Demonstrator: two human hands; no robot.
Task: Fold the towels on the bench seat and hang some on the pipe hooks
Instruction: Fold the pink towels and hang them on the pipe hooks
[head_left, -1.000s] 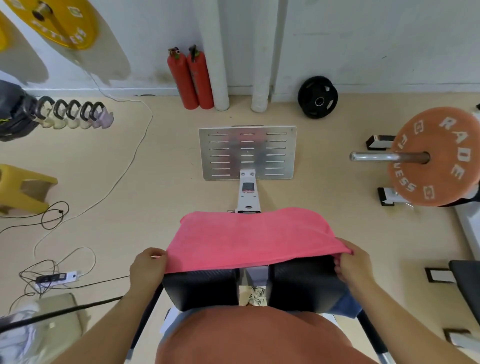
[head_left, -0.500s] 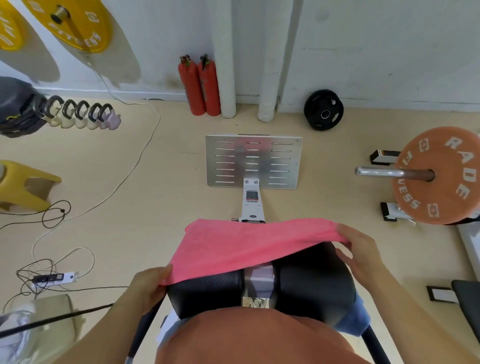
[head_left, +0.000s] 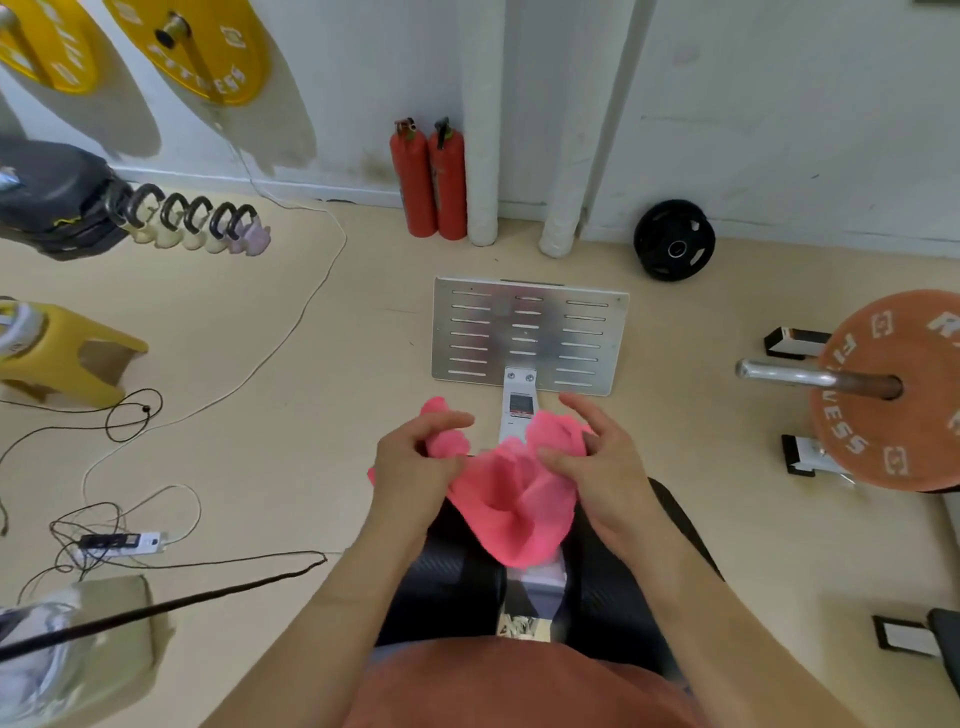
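Pale gym flooring surrounds the black padded desk. The pink towel hangs bunched just above the desk's far end, gathered between both hands. Crumpled like this, it shows no clear edge or corner, so a fold started now would likely come out lopsided. A slack hold could also let it slide off the desk's far end onto the gym flooring. The left hand has a tight grip, fingers curled round a wad of cloth. The right hand has a looser grip, fingers half open, thumb pinching a fold.
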